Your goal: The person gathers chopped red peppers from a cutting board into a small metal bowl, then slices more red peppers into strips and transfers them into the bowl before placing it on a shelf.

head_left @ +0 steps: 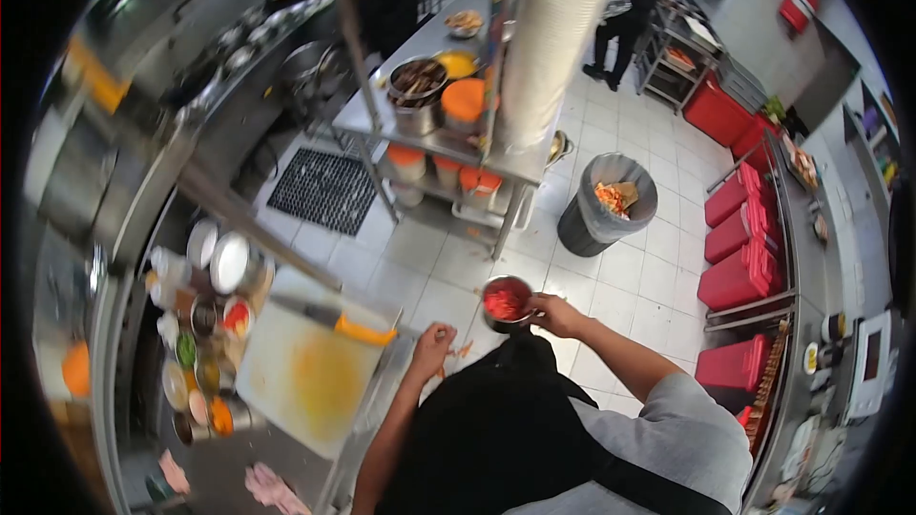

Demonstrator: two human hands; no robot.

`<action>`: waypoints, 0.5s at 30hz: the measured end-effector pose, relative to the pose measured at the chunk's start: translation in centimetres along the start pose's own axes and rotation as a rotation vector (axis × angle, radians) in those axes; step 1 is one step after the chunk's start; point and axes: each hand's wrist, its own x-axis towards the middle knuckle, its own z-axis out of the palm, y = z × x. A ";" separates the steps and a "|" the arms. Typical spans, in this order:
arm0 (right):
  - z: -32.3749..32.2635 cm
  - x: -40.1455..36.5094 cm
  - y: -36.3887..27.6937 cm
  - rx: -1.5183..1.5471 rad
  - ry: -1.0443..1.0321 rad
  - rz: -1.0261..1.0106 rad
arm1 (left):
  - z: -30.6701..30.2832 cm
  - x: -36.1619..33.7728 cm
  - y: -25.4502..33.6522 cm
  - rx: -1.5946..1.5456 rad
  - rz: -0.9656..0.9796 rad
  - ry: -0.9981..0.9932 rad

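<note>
My right hand [553, 314] grips the rim of a small metal bowl [495, 324] in front of my apron. Red chopped pieces [507, 299] fill the bowl. My left hand [434, 349] is loosely closed beside the counter edge, and nothing shows in its curled fingers. To its left lies a white cutting board [272, 377] with a yellow-orange stain. A knife with a yellow handle [365, 329] rests across the board's far corner.
Containers of ingredients [202, 362] crowd the counter left of the board. Ahead stands a steel shelf with a tall cup stack [553, 57]. A grey waste bin [584, 224] holds scraps. Red bins [735, 272] line the right side. A person [630, 14] stands far back.
</note>
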 end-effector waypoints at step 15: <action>-37.1 21.0 24.1 -0.257 0.945 0.339 | 2.5 11.7 -16.1 0.782 -0.032 -0.296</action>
